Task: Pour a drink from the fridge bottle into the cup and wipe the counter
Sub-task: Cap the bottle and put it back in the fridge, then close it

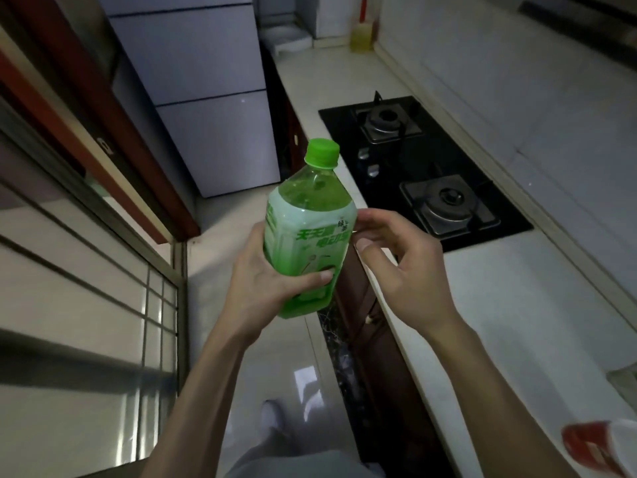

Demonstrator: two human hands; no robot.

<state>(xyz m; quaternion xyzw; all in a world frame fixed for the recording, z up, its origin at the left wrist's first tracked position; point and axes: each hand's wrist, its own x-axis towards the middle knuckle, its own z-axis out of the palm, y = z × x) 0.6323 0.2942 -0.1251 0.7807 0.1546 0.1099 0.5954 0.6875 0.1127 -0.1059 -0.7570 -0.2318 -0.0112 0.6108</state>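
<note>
A green drink bottle (306,229) with a green screw cap (323,152) is held upright in front of me, over the floor beside the counter edge. My left hand (265,284) grips its lower body, thumb across the label. My right hand (403,260) is right beside the bottle, its fingers loosely curled; its fingertips reach the bottle's right shoulder. The cap is on. A red and white cup-like object (599,446) shows blurred at the lower right on the white counter (499,305). No cloth is in view.
A black two-burner gas hob (413,163) is set into the counter. The pale fridge (206,98) stands shut at the far end of the aisle. A yellow bottle (362,36) stands at the counter's far end. Sliding glass panels line the left.
</note>
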